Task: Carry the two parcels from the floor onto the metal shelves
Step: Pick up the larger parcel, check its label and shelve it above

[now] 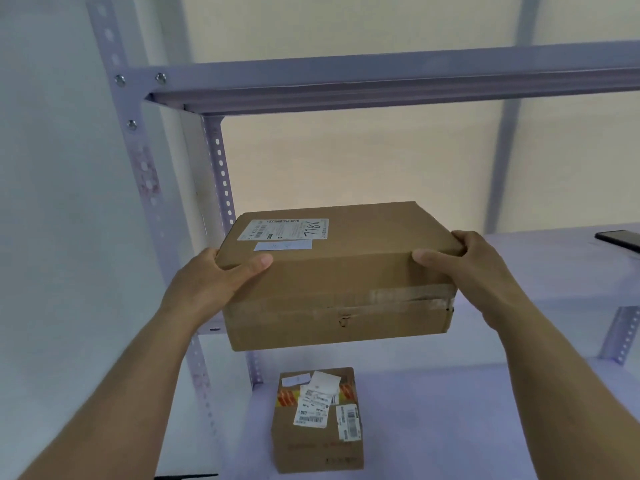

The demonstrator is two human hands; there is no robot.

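Note:
I hold a large brown cardboard parcel (337,278) with a white shipping label on top, level with the middle board of the metal shelves (554,265). My left hand (214,282) grips its left end and my right hand (474,268) grips its right end, thumbs on top. The parcel's near part overhangs the shelf's front edge; whether its far part rests on the board I cannot tell. A smaller brown parcel (317,420) covered with several labels and orange tape sits on the lower shelf board (485,427), directly below.
A perforated upright post (221,181) stands just left of the held parcel. The upper shelf beam (381,81) crosses overhead. A dark flat phone-like object (620,239) lies on the middle board at far right. A pale wall is to the left.

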